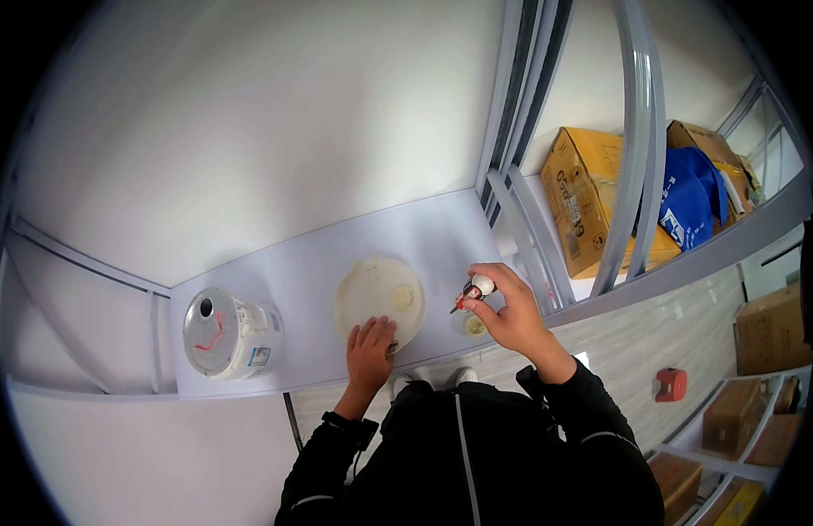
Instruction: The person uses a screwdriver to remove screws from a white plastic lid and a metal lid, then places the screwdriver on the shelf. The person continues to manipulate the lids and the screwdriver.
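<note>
Fingers of the right hand (509,316) are pinched round a small white, black and red bottle (477,288), held tilted above the table (314,279) toward its right end, with the narrow tip angled down and leftward. A small clear cup (475,325) is positioned just below the bottle, by the near edge. Fingers of the left hand (369,352) are laid, slightly parted, on a round cream disc (358,300) at mid-table, by the near edge; whether the small dark item (392,347) beside them is gripped cannot be told. On the disc a small clear round piece (404,298) is noted. At the left end a white bucket (256,337) is placed — its grey lid (212,331) marked in red.
</note>
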A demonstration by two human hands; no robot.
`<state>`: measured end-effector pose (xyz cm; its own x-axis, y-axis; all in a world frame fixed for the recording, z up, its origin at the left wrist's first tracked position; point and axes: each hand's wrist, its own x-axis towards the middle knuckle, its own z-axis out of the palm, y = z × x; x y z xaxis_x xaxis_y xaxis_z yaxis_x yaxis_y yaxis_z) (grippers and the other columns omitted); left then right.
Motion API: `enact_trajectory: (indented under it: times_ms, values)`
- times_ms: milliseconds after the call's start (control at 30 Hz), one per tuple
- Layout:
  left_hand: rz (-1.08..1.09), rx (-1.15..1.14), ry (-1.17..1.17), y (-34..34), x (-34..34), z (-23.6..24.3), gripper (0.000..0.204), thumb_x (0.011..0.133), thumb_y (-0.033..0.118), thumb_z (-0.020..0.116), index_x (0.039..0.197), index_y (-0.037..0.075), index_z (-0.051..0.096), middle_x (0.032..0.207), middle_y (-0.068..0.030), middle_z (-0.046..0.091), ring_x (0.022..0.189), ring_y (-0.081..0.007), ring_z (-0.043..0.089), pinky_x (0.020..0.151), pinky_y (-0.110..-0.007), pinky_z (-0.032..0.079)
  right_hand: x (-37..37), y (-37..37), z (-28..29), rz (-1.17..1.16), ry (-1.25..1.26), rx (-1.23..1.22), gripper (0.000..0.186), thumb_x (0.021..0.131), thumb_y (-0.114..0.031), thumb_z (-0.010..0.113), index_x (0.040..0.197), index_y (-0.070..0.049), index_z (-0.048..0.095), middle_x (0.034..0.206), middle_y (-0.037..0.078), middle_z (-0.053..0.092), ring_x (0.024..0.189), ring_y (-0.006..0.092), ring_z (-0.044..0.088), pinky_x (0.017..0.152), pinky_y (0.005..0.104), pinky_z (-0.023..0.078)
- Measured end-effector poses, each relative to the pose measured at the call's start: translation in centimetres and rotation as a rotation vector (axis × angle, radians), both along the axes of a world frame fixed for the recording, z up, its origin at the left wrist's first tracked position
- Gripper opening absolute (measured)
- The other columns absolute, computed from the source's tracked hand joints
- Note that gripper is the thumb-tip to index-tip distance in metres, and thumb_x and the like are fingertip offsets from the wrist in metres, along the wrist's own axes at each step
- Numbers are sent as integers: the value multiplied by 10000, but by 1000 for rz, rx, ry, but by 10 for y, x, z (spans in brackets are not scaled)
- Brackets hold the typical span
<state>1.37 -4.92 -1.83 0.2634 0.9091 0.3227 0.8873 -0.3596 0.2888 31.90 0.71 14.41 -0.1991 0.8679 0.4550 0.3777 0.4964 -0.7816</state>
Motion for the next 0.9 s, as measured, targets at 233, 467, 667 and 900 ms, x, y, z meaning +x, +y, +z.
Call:
enact_trajectory:
  times_ms: [233, 467, 667, 900]
  values:
    - [18, 7, -282, 22, -14, 28, 479, 890, 139, 753, 1363, 111, 688, 1395, -114, 681, 1293, -308, 637, 1128, -502, 462, -24, -7, 6, -70, 49, 45, 481, 865, -72, 863, 1284, -40, 630, 1161, 145, 712, 1007, 283, 724, 897, 359, 561]
    - [206, -432, -1645, 64, -51, 57, 477, 1073, 212, 667, 1482, 5, 535, 1445, -150, 638, 1306, -215, 637, 1110, -415, 522, -53, -11, -3, 3, 345, -27, 450, 880, -61, 874, 1224, -20, 587, 1161, 129, 719, 1065, 199, 712, 927, 346, 568]
    - [-166, -509, -2046, 70, -67, 76, 614, 1146, 399, 463, 1609, 11, 350, 1648, -130, 446, 1483, -311, 477, 1220, -468, 434, -81, -9, -10, -199, 190, -9, 431, 878, -71, 864, 1201, -17, 585, 986, 112, 746, 887, 178, 742, 804, 317, 584]
    - [-303, -842, -2063, 40, -121, 54, 611, 1078, 377, 546, 1524, -37, 487, 1473, -217, 618, 1311, -375, 642, 1110, -482, 539, -95, -9, -22, -376, 56, -228, 506, 914, -86, 821, 1335, 29, 564, 879, 118, 752, 773, 173, 740, 729, 299, 575]
